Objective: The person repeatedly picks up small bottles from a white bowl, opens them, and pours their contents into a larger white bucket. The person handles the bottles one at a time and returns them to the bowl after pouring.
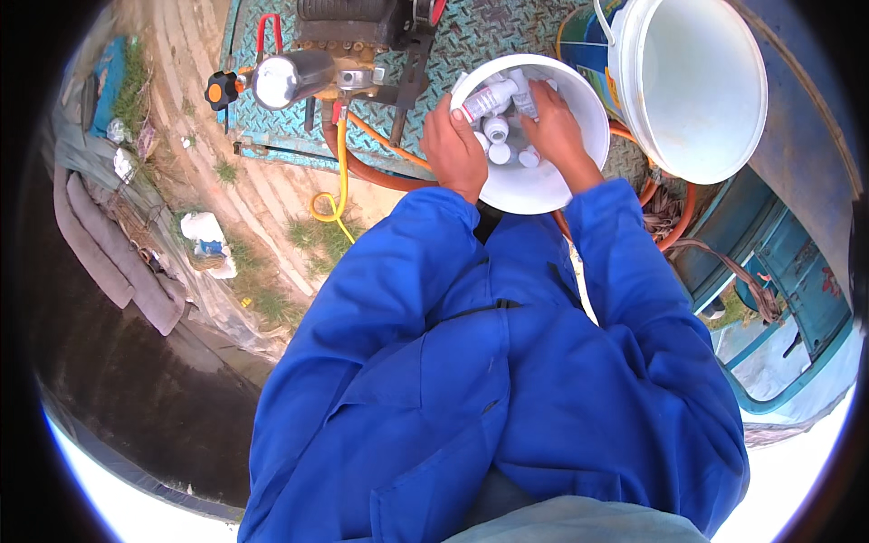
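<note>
A white bucket [593, 136] with several small white plastic bottles inside stands in front of me. At its left rim, my left hand [455, 152] is closed on the bucket wall, thumb at the inner edge and fingers mostly hidden outside. One labelled bottle [487, 101] lies tilted near that thumb. My right hand [556, 134] reaches into the bucket from the right, its fingers and thumb curled round a white bottle [525, 101]. An uncapped bottle [495, 128] points its mouth upward between the hands.
A larger white bucket [697, 100] stands open at the right. Left of the bottles' bucket, a machine with a metal cylinder [282, 80] and an orange-black knob [222, 90] sits on a teal tread-plate deck [489, 27]. Yellow hose [343, 163] and orange hoses [380, 138] run nearby.
</note>
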The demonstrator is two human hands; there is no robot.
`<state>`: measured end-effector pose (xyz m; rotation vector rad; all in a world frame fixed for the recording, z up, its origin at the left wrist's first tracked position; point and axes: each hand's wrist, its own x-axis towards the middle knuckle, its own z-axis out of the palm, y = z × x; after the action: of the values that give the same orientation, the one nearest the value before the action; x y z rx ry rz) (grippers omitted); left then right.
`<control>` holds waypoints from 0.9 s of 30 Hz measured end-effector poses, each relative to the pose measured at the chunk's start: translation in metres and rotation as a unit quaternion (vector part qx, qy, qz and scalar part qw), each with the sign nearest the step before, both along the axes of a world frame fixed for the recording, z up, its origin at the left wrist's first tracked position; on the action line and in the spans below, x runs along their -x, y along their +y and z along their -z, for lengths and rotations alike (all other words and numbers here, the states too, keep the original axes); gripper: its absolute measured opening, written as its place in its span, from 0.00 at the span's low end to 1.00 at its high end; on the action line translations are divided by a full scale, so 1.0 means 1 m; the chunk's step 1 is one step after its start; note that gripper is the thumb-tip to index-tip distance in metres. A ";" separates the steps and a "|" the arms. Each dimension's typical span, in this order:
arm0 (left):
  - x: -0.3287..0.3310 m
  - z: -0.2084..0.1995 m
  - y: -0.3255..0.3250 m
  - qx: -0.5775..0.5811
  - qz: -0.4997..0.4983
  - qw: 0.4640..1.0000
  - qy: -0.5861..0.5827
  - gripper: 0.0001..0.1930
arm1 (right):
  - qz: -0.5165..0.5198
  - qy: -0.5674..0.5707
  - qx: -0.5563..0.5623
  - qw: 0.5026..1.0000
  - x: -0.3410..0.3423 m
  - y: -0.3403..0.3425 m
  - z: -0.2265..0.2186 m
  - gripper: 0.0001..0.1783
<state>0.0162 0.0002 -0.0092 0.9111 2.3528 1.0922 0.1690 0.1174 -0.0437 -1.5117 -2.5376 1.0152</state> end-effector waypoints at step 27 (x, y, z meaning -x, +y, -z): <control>0.001 -0.002 0.005 -0.027 -0.008 0.999 0.019 0.20 | 0.132 -0.200 0.233 0.943 0.009 0.019 0.110 0.48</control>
<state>0.0156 0.0055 -0.0068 0.9414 2.3750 1.1593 0.1596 0.1368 -0.1534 -2.3232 -2.3151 1.4656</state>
